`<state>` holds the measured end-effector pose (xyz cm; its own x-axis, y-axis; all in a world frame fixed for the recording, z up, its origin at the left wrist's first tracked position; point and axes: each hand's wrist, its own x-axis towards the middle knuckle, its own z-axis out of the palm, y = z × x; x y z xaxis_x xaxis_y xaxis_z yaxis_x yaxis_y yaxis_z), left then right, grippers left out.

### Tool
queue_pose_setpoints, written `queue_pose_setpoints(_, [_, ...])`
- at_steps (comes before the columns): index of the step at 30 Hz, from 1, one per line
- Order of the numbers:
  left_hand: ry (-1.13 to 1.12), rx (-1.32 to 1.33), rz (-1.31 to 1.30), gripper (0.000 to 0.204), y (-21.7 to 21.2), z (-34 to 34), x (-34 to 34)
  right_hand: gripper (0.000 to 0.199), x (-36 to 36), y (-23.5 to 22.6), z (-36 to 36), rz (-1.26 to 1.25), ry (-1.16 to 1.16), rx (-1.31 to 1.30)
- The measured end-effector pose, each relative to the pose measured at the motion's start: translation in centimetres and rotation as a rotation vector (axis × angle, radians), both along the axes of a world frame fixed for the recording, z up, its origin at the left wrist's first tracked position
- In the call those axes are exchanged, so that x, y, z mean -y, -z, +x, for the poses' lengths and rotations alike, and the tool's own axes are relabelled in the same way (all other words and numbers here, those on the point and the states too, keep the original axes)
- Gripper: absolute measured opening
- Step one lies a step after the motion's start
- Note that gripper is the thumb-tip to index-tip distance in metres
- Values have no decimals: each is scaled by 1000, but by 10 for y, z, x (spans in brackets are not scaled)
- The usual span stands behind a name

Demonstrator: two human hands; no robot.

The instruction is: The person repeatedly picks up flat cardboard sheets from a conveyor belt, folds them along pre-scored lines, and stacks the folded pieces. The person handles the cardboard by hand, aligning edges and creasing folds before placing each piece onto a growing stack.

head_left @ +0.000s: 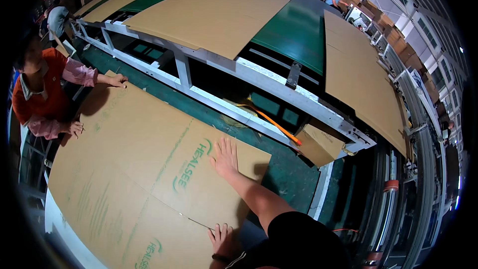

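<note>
A large brown cardboard sheet with green print lies in front of me. My right hand rests flat on its right part, fingers spread, arm stretched out from a black sleeve. Lower down, my left hand lies on the sheet close to its near edge. A dark band circles that wrist, and the fingers are extended beside a slit in the board. Neither hand grips anything. At the far left end, a co-worker in an orange top has both hands on the same sheet.
Beyond the sheet runs a white-framed conveyor with a green belt, carrying several cardboard sheets. An orange-handled tool leans by a cardboard box. Machine rollers stand at right. Other people are farther back.
</note>
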<state>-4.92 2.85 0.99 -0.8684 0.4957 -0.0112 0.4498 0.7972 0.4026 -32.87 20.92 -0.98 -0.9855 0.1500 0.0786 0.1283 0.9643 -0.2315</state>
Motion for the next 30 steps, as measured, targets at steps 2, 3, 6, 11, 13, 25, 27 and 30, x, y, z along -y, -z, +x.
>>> queue_pose_setpoints(2, [16, -163, -56, 56, 23, 7, 5, 68, 12, -13, 44, -56, -111, 116])
queue_pose_setpoints(3, [-42, -201, -66, 54, 41, 12, 1, 68, 16, -11, 63, -33, -129, 84])
queue_pose_setpoints(6, [19, -225, -55, 53, 37, 12, 5, 69, 10, 10, 110, 15, -194, 51])
queue_pose_setpoints(11, [-28, -105, -121, 55, 8, 12, 15, 68, 23, 6, 103, -7, -270, -23])
queue_pose_setpoints(13, [-47, -115, -112, 56, 15, 15, 9, 68, 18, -2, 98, -6, -292, -58])
queue_pose_setpoints(25, [-133, -81, -156, 57, 15, 30, 0, 69, -39, -2, 147, -41, -734, -23])
queue_pose_setpoints(27, [-127, 0, -90, 56, -1, 22, -9, 68, -68, -3, 153, -30, -780, -53])
queue_pose_setpoints(30, [-272, -124, 292, 60, -93, -54, -17, 65, -99, 10, 131, -48, -792, -110])
